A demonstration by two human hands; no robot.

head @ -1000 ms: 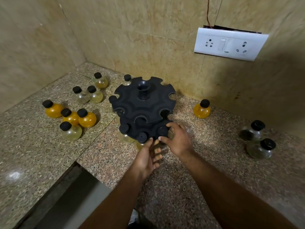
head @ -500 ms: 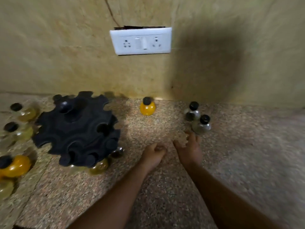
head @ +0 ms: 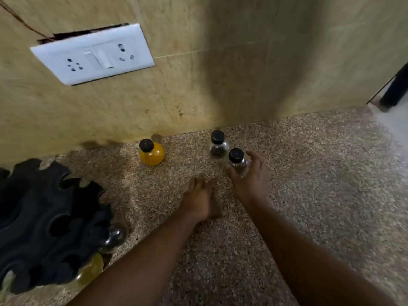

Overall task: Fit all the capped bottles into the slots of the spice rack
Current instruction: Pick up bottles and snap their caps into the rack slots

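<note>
Gripping the near clear bottle (head: 238,165), the right hand (head: 251,182) lies just beside the relaxed, empty left hand (head: 198,198).

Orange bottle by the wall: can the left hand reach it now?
Probably yes. The left hand is empty, and only bare counter lies between it and the orange bottle; the right hand grips the near clear bottle.

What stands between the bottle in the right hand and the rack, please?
Only the left hand, on the counter between the clear bottle the right hand grips and the rack; the orange bottle stands farther back.
</note>
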